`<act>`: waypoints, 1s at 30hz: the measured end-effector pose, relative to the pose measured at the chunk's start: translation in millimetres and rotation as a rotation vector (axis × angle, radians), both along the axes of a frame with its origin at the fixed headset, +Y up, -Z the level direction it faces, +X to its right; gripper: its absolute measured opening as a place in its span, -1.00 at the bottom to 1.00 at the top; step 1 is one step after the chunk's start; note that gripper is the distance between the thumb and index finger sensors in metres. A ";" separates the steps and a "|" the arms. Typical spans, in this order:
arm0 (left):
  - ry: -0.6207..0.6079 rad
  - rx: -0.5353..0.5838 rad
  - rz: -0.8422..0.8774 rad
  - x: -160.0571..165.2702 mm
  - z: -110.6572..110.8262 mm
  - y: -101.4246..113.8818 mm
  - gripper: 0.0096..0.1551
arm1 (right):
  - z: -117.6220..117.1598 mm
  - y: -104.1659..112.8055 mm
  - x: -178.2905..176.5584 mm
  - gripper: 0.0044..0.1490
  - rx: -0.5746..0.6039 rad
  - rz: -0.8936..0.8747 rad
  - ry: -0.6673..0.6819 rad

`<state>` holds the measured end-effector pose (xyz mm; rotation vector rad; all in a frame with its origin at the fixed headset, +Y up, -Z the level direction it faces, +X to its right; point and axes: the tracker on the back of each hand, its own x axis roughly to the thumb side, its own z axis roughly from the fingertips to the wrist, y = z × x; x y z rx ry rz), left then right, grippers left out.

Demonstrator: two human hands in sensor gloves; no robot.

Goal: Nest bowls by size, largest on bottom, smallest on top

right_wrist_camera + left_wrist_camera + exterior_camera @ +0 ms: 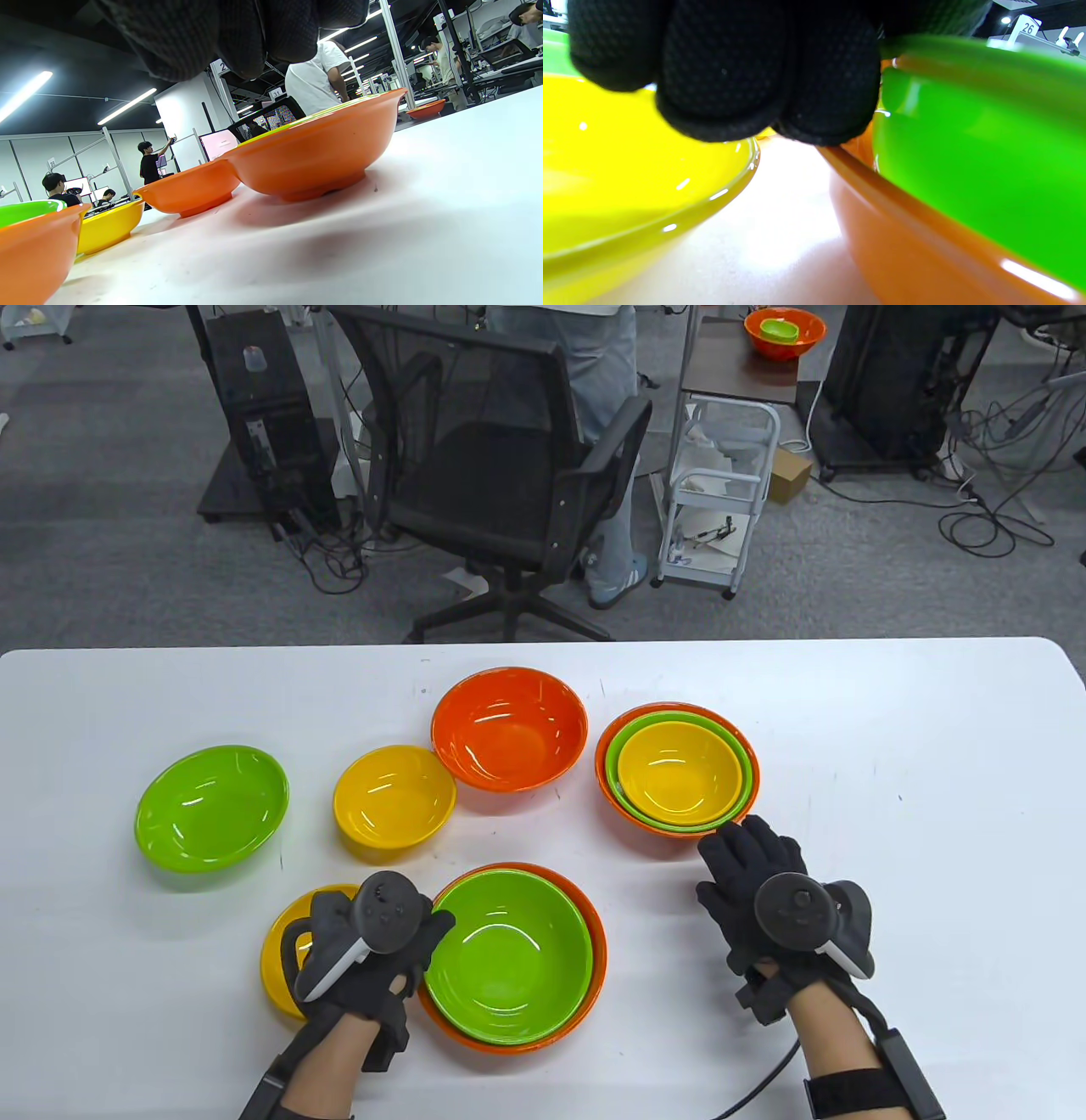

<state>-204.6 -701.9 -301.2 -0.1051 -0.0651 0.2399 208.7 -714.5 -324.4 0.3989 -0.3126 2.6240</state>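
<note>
Near the front, a green bowl [507, 954] sits nested in an orange bowl [594, 976]. A yellow bowl [280, 959] lies just left of it, partly under my left hand [424, 933]. That hand hovers over the gap between the two, its curled fingers [725, 76] at the orange rim [857, 169], gripping nothing. A three-bowl stack [677, 770] of orange, green and yellow stands at the right. My right hand [730, 857] lies flat and empty just in front of it. A green bowl [212, 808], a yellow bowl [394, 803] and an orange bowl [509, 738] stand loose.
The white table [933, 780] has bare surface at right and far left. An office chair [501, 466] and a cart [721, 500] stand beyond the far edge. The right wrist view shows the stack's orange bowl [314, 156] from the side.
</note>
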 end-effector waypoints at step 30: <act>0.193 0.147 0.061 -95.7 5.1 19.1 -0.18 | 0.1 -2.1 1.0 -0.27 -0.009 0.009 0.005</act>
